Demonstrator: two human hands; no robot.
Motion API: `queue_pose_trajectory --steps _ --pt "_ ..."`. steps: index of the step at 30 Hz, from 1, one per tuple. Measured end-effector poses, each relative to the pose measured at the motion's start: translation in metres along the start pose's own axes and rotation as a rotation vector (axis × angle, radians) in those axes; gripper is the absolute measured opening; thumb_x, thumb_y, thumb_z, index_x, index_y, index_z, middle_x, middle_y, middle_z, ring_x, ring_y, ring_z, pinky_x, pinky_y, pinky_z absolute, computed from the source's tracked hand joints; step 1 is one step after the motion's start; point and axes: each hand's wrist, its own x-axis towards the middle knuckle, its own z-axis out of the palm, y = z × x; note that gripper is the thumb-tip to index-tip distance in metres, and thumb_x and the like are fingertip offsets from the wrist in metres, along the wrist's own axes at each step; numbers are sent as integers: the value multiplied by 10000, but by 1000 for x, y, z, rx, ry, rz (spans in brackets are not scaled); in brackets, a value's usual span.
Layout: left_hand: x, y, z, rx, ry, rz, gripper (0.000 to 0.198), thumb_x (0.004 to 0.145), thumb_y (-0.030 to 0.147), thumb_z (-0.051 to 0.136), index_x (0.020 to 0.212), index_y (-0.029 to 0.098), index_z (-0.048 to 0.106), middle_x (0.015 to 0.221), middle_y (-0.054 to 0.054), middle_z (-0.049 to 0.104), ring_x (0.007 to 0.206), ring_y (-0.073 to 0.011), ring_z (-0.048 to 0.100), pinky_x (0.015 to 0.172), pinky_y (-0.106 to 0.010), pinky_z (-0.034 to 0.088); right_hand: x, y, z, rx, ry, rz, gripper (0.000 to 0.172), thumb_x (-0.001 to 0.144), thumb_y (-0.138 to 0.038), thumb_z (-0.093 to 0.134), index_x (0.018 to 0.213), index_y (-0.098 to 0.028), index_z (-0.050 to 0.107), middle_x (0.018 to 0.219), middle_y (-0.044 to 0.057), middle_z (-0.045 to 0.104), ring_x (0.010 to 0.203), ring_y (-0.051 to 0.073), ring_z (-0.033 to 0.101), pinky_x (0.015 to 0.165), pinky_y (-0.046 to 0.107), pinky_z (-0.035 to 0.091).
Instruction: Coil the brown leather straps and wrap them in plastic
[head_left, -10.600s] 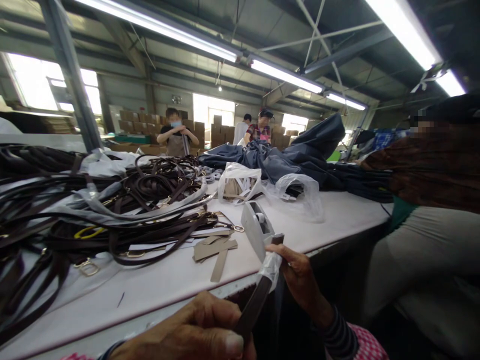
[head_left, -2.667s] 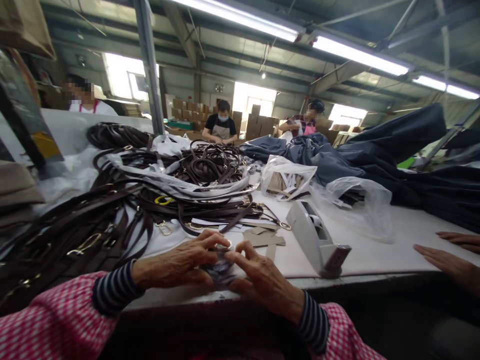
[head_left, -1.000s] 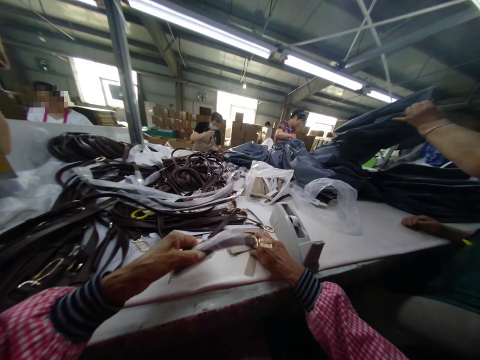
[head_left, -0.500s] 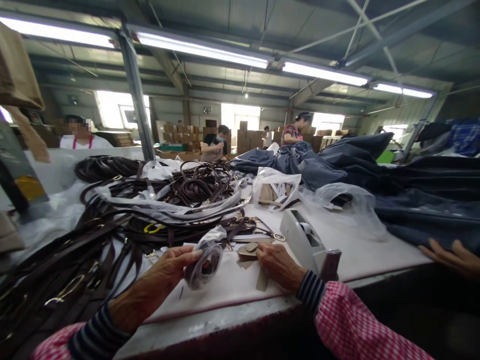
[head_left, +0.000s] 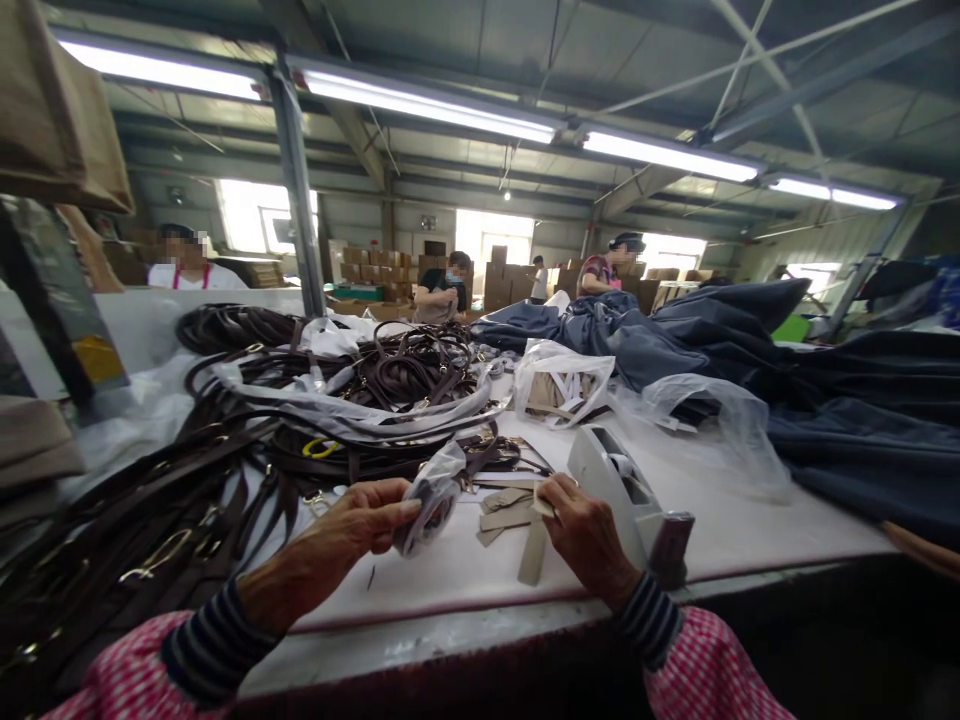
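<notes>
My left hand (head_left: 337,530) is shut on a small coil of dark strap wrapped in clear plastic (head_left: 431,500), holding it just above the white table. My right hand (head_left: 589,535) rests beside the grey tape dispenser (head_left: 611,480), its fingertips pinching what looks like a small tan strip (head_left: 545,505). More tan strips and scraps (head_left: 504,512) lie on the table between my hands. One long tan strip (head_left: 532,552) stands out below my right fingers.
A heap of dark brown leather straps with metal buckles (head_left: 360,375) covers the table to the left. Plastic bags (head_left: 562,385) and navy fabric (head_left: 645,340) lie beyond. Co-workers (head_left: 442,290) stand at the far end among cardboard boxes (head_left: 367,270).
The strap coil in my left hand has moved slightly up and back. My right hand has lifted its fingers from flat on the scraps to a pinch. The co-worker's hand at the right has gone from view.
</notes>
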Motion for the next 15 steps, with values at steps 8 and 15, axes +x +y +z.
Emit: queue_pose_trajectory --steps 8,15 --pt "2 -6 15 -215 -104 6 366 937 430 730 1177 153 746 1099 -122 730 883 -197 621 773 -289 482 -21 -79 -47 598 291 -487 140 1045 -182 459 1005 -158 591 971 122 676 840 202 656 723 292 504" --pt "1 -9 22 -267 -225 34 287 946 349 723 1146 144 742 977 -91 677 797 -157 564 728 -259 454 -16 -87 -37 562 310 -476 172 1059 -215 480 946 -160 598 994 136 706 842 208 690 715 300 508"
